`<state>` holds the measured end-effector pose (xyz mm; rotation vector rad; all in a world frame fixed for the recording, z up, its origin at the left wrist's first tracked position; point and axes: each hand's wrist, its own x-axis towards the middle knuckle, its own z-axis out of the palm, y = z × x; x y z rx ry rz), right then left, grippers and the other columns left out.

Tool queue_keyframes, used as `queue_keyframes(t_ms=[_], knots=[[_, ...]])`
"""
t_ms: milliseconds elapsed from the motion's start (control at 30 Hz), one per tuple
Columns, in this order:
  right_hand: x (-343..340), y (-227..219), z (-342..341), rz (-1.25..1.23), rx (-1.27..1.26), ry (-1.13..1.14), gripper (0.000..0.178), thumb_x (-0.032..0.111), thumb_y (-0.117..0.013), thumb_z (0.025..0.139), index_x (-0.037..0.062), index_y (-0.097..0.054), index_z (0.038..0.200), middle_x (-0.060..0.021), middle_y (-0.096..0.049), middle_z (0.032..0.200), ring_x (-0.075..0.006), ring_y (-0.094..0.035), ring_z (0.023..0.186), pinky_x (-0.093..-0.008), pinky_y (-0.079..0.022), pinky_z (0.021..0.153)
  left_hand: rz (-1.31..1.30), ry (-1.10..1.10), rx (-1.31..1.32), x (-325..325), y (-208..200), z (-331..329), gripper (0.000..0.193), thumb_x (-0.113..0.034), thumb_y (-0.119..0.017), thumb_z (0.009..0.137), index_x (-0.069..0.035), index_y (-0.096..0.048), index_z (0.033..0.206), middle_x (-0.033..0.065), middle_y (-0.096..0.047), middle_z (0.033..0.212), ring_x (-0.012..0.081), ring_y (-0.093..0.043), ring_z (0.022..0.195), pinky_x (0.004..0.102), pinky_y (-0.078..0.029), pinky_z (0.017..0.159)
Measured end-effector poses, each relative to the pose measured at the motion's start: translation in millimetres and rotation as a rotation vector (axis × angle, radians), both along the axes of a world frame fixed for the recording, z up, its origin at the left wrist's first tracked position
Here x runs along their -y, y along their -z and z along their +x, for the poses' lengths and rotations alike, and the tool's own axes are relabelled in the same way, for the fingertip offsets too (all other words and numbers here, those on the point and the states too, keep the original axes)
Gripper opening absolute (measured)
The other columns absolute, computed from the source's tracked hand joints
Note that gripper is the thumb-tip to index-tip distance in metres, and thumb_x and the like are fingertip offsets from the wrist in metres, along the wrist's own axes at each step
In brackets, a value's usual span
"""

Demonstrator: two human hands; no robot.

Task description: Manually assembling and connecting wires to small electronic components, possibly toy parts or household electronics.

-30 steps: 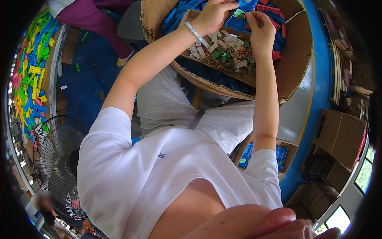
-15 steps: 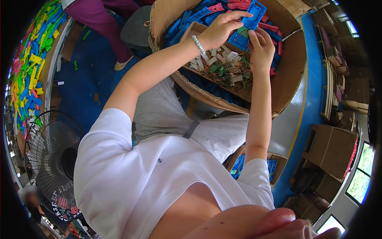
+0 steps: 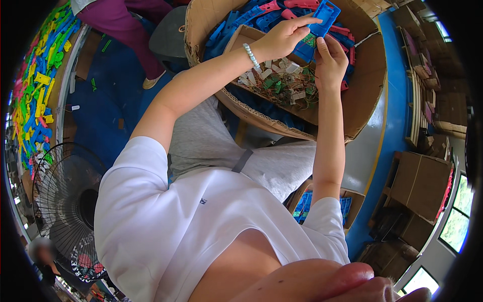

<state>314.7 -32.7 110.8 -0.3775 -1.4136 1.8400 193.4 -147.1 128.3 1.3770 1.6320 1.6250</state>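
Over the big cardboard box, both of my hands are at a blue plastic housing (image 3: 328,14) with an open, tray-like top part. My left hand (image 3: 284,39) reaches in from the left, index finger pressed against the housing and the other fingers curled. My right hand (image 3: 331,64) pinches its lower end between thumb and fingers. Below it is a lower blue section with a small green circuit board (image 3: 310,40), partly hidden by my hands. Under my hands, a shallow cardboard tray (image 3: 241,40) holds white connector-like pieces (image 3: 287,65), green boards and thin wires.
The big cardboard box (image 3: 370,95) holds blue and pink plastic housings. Between my knees and right arm sits a smaller box (image 3: 354,201) with blue parts. A black fan (image 3: 65,201) stands at left. Another person's purple-trousered leg (image 3: 123,30) and a grey stool (image 3: 168,40) are beyond.
The blue housing and both hands have shifted only slightly. My left index finger still presses on it, and my right hand keeps its pinch.
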Motion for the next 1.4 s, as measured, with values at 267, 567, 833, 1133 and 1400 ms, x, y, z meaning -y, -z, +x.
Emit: queue_keyframes(t_ms=[267, 567, 833, 1133, 1400], knots=[[-1, 2, 1, 0.064, 0.03, 0.032, 0.034, 0.006, -0.069, 0.092, -0.0074, -0.062, 0.122, -0.0084, -0.069, 0.106, -0.0112, -0.063, 0.089, -0.0237, -0.051, 0.075, 0.18, -0.044, -0.093, -6, 12, -2, 0.039, -0.014, -0.046, 0.104, -0.007, -0.051, 0.142, 0.0084, -0.055, 0.14, 0.0103, -0.053, 0.121, 0.0241, -0.042, 0.101], [-2, -5, 8, 0.006, 0.003, -0.049, 0.033, 0.003, -0.067, 0.092, -0.0097, -0.061, 0.122, -0.0097, -0.069, 0.107, -0.0134, -0.065, 0.091, -0.0269, -0.054, 0.08, 0.135, 0.149, 0.061, -4, 5, -7, 0.043, -0.014, -0.047, 0.103, -0.006, -0.046, 0.145, 0.0047, -0.057, 0.136, 0.0089, -0.052, 0.119, 0.0242, -0.04, 0.103], [4, -9, 6, -0.023, -0.051, -0.014, 0.032, 0.001, -0.067, 0.092, -0.0098, -0.062, 0.122, -0.0106, -0.068, 0.107, -0.0141, -0.065, 0.091, -0.0267, -0.055, 0.08, 0.207, 0.14, 0.005, -6, 6, -8, 0.044, -0.012, -0.048, 0.102, -0.006, -0.046, 0.145, 0.0042, -0.055, 0.14, 0.0075, -0.052, 0.117, 0.0251, -0.04, 0.102], [5, -9, 6, 0.068, -0.02, 0.002, 0.033, 0.001, -0.068, 0.091, -0.0102, -0.062, 0.121, -0.0109, -0.069, 0.107, -0.0136, -0.065, 0.091, -0.0264, -0.054, 0.081, 0.245, 0.118, 0.157, -9, 8, -8, 0.039, -0.004, -0.049, 0.099, -0.004, -0.054, 0.137, 0.0051, -0.057, 0.134, 0.0101, -0.053, 0.12, 0.0257, -0.041, 0.105], [1, -10, 6, -0.008, 0.011, 0.066, 0.027, -0.002, -0.068, 0.089, -0.0107, -0.064, 0.115, -0.014, -0.069, 0.104, -0.0181, -0.068, 0.088, -0.0292, -0.057, 0.079, 0.297, 0.19, 0.344, -9, 6, 0, 0.041, -0.001, -0.049, 0.098, -0.003, -0.052, 0.139, 0.0078, -0.058, 0.131, 0.0124, -0.053, 0.121, 0.0285, -0.043, 0.105]])
